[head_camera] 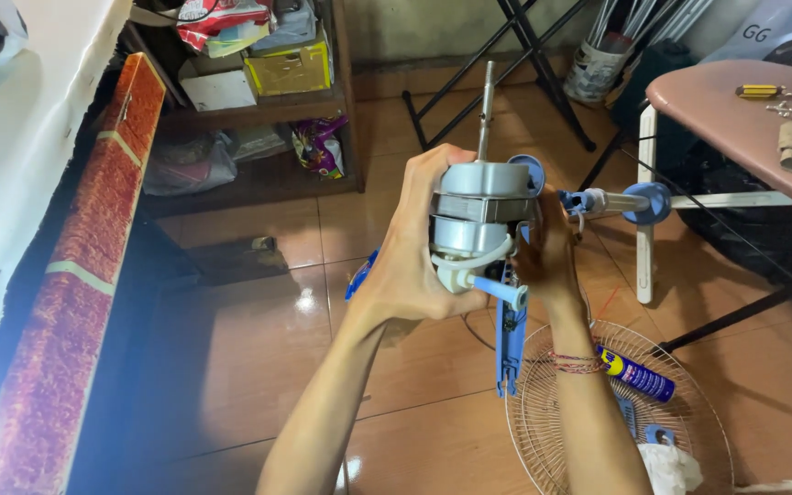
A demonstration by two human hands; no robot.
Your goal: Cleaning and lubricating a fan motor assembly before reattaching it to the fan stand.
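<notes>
The left hand [407,257] is wrapped around a grey fan motor [478,215], held up in mid-air with its shaft [485,110] pointing far. The right hand [543,252] grips the motor's right side. Near and right on the floor lie a wire fan guard [543,431] and a blue spray can [636,374].

We see a dim indoor scene with uneven light. The brightest light comes from the left, where a pale wall [20,156] is washed out and the lower left corner blows to pure white. The glossy floor tiles [258,367] carry small glare spots and soft reflections, and a dark shadow band lies along the red patterned board [93,247]. The shelf [258,101] at the back sits in gloom. The centre is fairly sharp; straight lines bow near the edges, and far corners look softer.
</notes>
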